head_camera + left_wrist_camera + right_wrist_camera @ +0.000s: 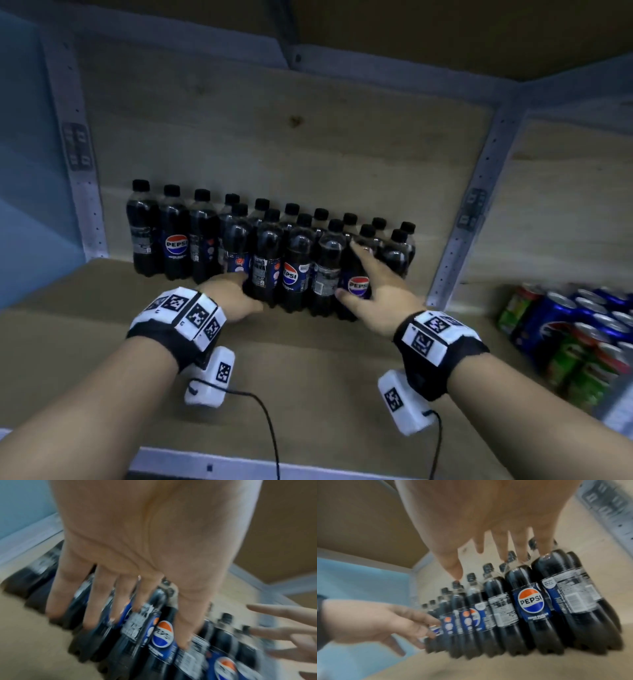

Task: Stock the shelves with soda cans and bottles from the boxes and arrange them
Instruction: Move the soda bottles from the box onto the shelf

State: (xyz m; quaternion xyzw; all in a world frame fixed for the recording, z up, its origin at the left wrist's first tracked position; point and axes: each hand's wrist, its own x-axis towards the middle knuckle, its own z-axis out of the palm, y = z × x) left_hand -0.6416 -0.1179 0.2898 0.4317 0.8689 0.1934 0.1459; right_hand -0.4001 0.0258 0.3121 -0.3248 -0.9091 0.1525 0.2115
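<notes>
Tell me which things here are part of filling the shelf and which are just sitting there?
Part of the job:
- Pepsi bottles, two rows on the shelf
- left hand and right hand, straight fingers against the front row
- soda cans, in the bay to the right

Just there:
- wrist bands
- cables

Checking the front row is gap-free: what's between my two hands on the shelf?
Head view: three upright front-row Pepsi bottles stand packed together between the left hand and right hand, without visible gaps.
</notes>
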